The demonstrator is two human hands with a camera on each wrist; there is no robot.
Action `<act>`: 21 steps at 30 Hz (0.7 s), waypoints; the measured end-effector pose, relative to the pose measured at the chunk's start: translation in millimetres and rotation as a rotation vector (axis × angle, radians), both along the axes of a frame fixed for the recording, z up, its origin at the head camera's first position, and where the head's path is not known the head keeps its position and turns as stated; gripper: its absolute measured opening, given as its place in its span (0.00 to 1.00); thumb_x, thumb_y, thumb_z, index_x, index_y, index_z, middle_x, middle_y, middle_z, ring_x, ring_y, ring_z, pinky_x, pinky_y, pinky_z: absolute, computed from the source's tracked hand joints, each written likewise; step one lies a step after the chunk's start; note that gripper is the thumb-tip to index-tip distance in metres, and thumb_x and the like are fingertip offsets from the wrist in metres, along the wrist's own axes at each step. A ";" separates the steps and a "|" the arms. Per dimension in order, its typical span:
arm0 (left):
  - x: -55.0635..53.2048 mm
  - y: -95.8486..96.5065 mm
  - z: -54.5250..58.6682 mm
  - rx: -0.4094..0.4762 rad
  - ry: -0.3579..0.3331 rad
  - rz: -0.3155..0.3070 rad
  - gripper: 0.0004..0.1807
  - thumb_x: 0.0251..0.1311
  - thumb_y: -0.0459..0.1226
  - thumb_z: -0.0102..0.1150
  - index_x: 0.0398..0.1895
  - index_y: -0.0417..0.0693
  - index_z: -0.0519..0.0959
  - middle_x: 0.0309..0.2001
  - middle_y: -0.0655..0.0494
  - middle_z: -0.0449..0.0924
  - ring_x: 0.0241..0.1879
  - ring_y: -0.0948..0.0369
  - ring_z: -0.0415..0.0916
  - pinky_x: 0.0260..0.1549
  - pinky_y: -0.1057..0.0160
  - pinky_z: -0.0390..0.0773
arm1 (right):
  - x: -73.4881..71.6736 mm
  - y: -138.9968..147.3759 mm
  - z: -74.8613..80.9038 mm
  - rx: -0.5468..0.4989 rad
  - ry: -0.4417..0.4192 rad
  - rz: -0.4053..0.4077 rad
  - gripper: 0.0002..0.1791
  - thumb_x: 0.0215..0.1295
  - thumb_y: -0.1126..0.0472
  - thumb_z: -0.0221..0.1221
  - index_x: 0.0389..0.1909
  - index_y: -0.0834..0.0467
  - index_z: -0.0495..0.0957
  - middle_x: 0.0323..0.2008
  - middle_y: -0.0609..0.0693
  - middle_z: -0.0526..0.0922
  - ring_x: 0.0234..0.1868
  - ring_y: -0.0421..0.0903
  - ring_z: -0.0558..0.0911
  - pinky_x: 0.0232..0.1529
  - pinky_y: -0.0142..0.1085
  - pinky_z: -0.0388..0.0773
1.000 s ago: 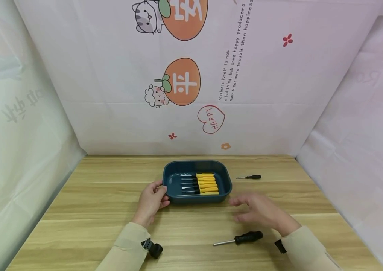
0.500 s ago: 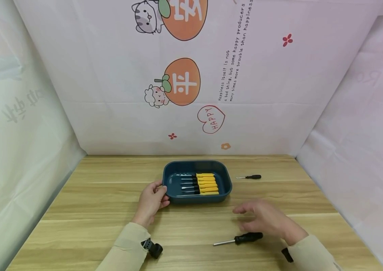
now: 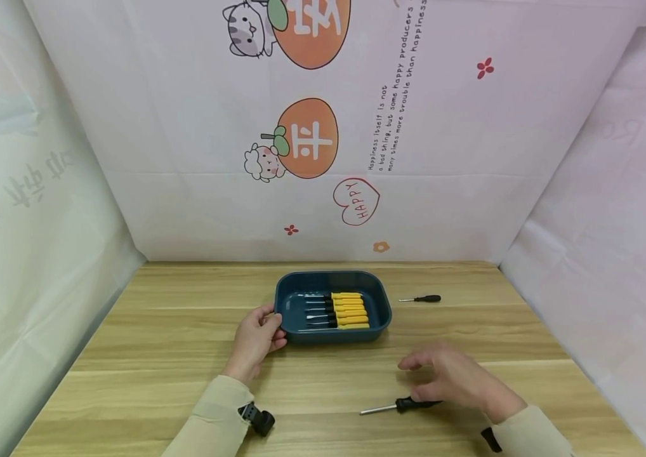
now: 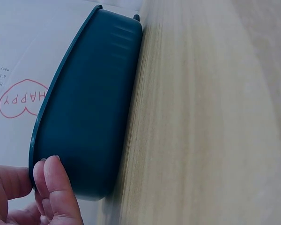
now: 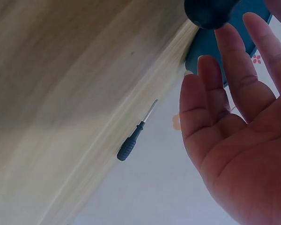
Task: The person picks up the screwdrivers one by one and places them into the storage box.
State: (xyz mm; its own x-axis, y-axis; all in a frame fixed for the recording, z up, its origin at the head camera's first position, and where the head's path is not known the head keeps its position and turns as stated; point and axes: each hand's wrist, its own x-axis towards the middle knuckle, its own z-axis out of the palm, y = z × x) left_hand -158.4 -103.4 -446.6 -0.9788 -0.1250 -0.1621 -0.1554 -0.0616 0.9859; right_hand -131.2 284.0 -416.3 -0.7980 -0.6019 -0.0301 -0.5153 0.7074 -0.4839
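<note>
My left hand [image 3: 253, 339] pinches the near left corner of a dark teal box [image 3: 323, 337], thumb on the rim and fingers against the outer wall. Inside the box lies a row of several screwdrivers with yellow handles [image 3: 351, 310], blades to the left. Over the table on the right, my right hand [image 3: 454, 379] hovers with loosely bent, spread fingers and holds nothing. Beneath it a large black-handled screwdriver [image 3: 379, 410] lies on the wood, its handle partly hidden by the hand. The handle's rounded end [image 5: 210, 11] shows near the fingertips in the right wrist view.
A small black screwdriver [image 3: 428, 298] lies to the right of the box. The wooden table [image 3: 146, 355] ends at a printed white backdrop [image 3: 197, 209], with white sheets [image 3: 603, 254] on both sides.
My right hand has drawn back from beside the box's near right corner, moving toward me and slightly right, over the large screwdriver's handle. The left hand and the box have stayed in place.
</note>
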 end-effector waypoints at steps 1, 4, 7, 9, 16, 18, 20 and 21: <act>0.0 -0.1 -0.1 0.001 -0.001 0.000 0.24 0.77 0.35 0.53 0.73 0.38 0.69 0.44 0.44 0.75 0.34 0.61 0.77 0.33 0.68 0.87 | 0.5 0.6 -0.5 0.002 -0.004 0.001 0.25 0.56 0.47 0.77 0.55 0.48 0.87 0.53 0.38 0.88 0.56 0.43 0.84 0.57 0.46 0.84; -0.2 -0.3 -0.4 0.004 -0.002 -0.001 0.24 0.77 0.35 0.53 0.73 0.38 0.69 0.43 0.45 0.75 0.34 0.61 0.77 0.33 0.67 0.87 | 2.0 2.6 -2.4 0.012 -0.017 0.001 0.26 0.55 0.45 0.77 0.55 0.47 0.87 0.53 0.38 0.88 0.55 0.41 0.84 0.56 0.44 0.84; -0.2 -0.3 -0.4 0.007 -0.001 -0.003 0.24 0.77 0.35 0.53 0.73 0.38 0.70 0.43 0.46 0.75 0.34 0.61 0.77 0.33 0.67 0.87 | 3.3 4.0 -4.1 0.022 -0.036 -0.004 0.27 0.54 0.43 0.77 0.55 0.46 0.87 0.52 0.37 0.88 0.54 0.39 0.84 0.54 0.43 0.84; 0.0 -0.4 -0.4 0.006 -0.002 -0.003 0.24 0.77 0.35 0.53 0.73 0.38 0.70 0.43 0.45 0.75 0.34 0.60 0.77 0.33 0.67 0.87 | 4.1 4.7 -5.2 0.021 -0.047 -0.008 0.27 0.54 0.43 0.77 0.54 0.46 0.87 0.51 0.36 0.88 0.52 0.38 0.84 0.53 0.41 0.84; 0.1 -0.3 -0.4 0.005 -0.003 0.000 0.24 0.77 0.35 0.54 0.73 0.38 0.69 0.44 0.44 0.75 0.34 0.61 0.77 0.33 0.67 0.87 | 5.7 5.9 -7.3 0.000 -0.110 -0.021 0.24 0.53 0.44 0.78 0.51 0.45 0.88 0.48 0.35 0.88 0.48 0.36 0.85 0.49 0.37 0.84; 0.0 -0.3 -0.5 0.004 -0.003 0.003 0.24 0.77 0.35 0.54 0.73 0.38 0.70 0.43 0.45 0.75 0.33 0.61 0.78 0.33 0.67 0.87 | 6.0 6.1 -7.4 -0.007 -0.123 -0.019 0.23 0.53 0.45 0.78 0.50 0.44 0.88 0.47 0.34 0.88 0.47 0.36 0.85 0.48 0.36 0.84; -0.1 -0.3 -0.5 0.003 -0.005 0.004 0.24 0.77 0.35 0.54 0.73 0.38 0.70 0.43 0.44 0.76 0.33 0.61 0.78 0.33 0.67 0.87 | 6.2 6.2 -7.2 -0.016 -0.129 -0.012 0.22 0.53 0.46 0.78 0.49 0.44 0.88 0.47 0.34 0.88 0.47 0.36 0.85 0.48 0.36 0.84; 0.0 -0.3 -0.5 0.002 -0.006 0.005 0.24 0.77 0.35 0.54 0.73 0.38 0.70 0.43 0.44 0.76 0.33 0.61 0.78 0.33 0.67 0.87 | 6.4 6.3 -7.2 -0.023 -0.131 -0.008 0.21 0.53 0.46 0.78 0.49 0.44 0.88 0.46 0.34 0.88 0.47 0.35 0.85 0.48 0.36 0.84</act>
State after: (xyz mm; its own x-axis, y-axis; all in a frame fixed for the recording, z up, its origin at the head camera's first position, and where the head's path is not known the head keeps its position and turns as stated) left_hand -158.4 -103.7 -447.1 -0.9773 -0.1291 -0.1680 -0.1608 -0.0647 0.9849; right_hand -124.9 290.3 -423.5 -0.7927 -0.5975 -0.1209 -0.4413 0.6992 -0.5625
